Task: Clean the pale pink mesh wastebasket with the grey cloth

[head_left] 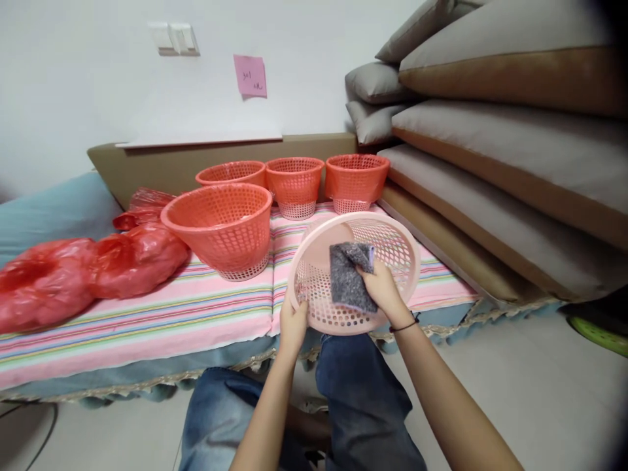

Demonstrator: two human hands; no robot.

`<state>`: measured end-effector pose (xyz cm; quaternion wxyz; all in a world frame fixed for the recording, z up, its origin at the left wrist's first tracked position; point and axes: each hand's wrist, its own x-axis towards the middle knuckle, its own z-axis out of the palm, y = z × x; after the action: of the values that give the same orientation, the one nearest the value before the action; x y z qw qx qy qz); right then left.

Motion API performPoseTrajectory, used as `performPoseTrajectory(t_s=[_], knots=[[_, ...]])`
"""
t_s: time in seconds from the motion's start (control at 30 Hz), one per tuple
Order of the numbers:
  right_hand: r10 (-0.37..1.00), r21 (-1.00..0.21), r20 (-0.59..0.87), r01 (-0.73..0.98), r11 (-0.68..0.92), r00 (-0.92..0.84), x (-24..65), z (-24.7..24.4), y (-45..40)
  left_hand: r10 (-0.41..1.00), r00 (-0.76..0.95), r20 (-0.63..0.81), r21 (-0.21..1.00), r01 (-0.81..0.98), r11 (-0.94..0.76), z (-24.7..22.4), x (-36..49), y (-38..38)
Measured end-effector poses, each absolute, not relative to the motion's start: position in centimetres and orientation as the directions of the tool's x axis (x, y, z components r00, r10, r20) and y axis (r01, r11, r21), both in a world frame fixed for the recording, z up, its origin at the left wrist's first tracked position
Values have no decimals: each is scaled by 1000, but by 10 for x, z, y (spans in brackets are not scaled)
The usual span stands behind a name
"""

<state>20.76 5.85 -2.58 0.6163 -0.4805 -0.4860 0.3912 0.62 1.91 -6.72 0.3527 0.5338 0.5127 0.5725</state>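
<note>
A pale pink plastic basket [415,252] with holes in its wall is tilted over my knees, its mouth facing me. My left hand [293,322] grips the rim at the lower left, thumb on the inside. In my right hand [381,286] is a dark grey cloth [350,278] with a purple edge, held bunched inside the basket's mouth. Whether the cloth touches the basket wall I cannot tell. The fingers of my right hand are partly hidden by the cloth.
Several red baskets [220,219] stand on the striped cover [196,327] of a low seat. Red plastic bags [132,258] lie at the left. Thick grey-brown cushions [510,150] are stacked at the right. A pink note [250,76] and switches [174,39] are on the wall.
</note>
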Motion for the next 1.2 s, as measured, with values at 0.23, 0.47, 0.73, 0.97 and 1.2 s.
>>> performPoseTrajectory(t_s=[0.23,0.47,0.73,0.97,1.2], knots=[[919,-373,330,865,336,-215,166,-54,125,966,-176,191,980,-19,-198,-66,6,11],[964,-395,100,880,264,-245,138,-110,137,969,-188,159,987,29,-157,-72,2,9],[953,-421,-33,869,259,-300,143,-100,128,949,-254,187,978,-42,-204,-74,13,4],[909,-453,-83,828,330,-408,164,-84,48,900,-405,162,976,-70,-207,-89,21,3],[843,-466,-193,803,371,-502,189,-62,-38,905,-402,137,932,-258,-256,-81,32,1]])
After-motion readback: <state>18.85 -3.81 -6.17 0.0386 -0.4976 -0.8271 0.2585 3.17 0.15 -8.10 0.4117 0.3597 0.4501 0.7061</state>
